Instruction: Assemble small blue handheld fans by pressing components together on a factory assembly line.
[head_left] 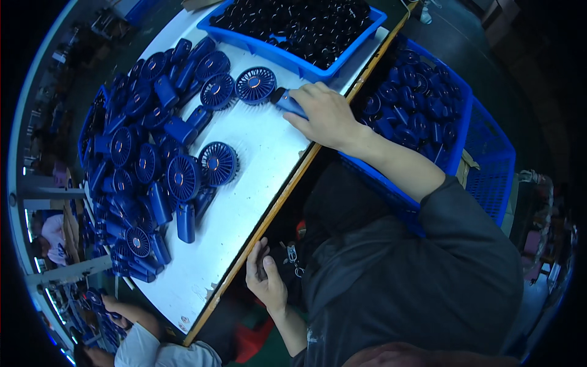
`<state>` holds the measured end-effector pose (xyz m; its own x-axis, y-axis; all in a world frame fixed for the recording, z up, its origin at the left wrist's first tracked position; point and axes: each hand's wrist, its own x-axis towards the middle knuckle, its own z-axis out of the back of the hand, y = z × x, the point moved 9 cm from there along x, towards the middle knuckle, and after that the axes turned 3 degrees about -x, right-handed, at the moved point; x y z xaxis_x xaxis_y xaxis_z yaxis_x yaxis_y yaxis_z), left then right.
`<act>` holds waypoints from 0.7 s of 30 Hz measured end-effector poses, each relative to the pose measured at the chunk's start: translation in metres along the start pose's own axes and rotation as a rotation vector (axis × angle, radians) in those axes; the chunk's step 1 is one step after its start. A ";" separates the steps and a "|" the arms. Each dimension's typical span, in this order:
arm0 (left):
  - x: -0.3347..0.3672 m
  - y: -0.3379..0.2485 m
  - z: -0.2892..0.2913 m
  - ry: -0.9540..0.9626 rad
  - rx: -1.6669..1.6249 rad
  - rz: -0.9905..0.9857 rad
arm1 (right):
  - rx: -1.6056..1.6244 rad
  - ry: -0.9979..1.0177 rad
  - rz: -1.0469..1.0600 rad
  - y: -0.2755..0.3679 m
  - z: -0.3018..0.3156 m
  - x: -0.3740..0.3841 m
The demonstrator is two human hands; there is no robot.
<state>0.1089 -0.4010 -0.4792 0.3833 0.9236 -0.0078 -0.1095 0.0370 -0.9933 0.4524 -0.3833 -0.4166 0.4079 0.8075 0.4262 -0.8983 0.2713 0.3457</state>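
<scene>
The right hand (322,115) has its grip closed around the handle of a small blue fan (255,85), which lies over the table (244,205) with its round grille pointing toward the pile. The left hand (267,282) hangs just off the wooden edge (264,227), fingers loosely curled, nothing visible in its grip.

The likeliest trouble is snagging. The held fan's grille sits right next to a neighbouring fan (217,92) — touching or not, I cannot tell — so a sideways sweep could catch ribs and drag that fan along. The pile of fans (160,202) is heaped at all angles, handles lying across grilles; a knock there could set several sliding.

The blue tray (264,51) of small black parts stands just beyond the hand. If the wrist or handle lifted carelessly, it could bump the tray wall and spill pieces. On the person's right, the blue crate (466,125) is already heaped with fans, so one dropped in from high up could bounce out or scuff others. The palm hides much of the handle, and a smooth casing might twist if held too lightly.
</scene>
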 end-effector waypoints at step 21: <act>-0.018 0.027 0.003 0.042 0.010 0.141 | -0.099 -0.310 0.297 -0.077 0.075 0.001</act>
<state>0.0961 -0.4158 -0.5053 0.4012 0.9033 -0.1520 -0.1742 -0.0876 -0.9808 0.5346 -0.4422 -0.3803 0.1454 0.6667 0.7310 -0.9892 0.1119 0.0946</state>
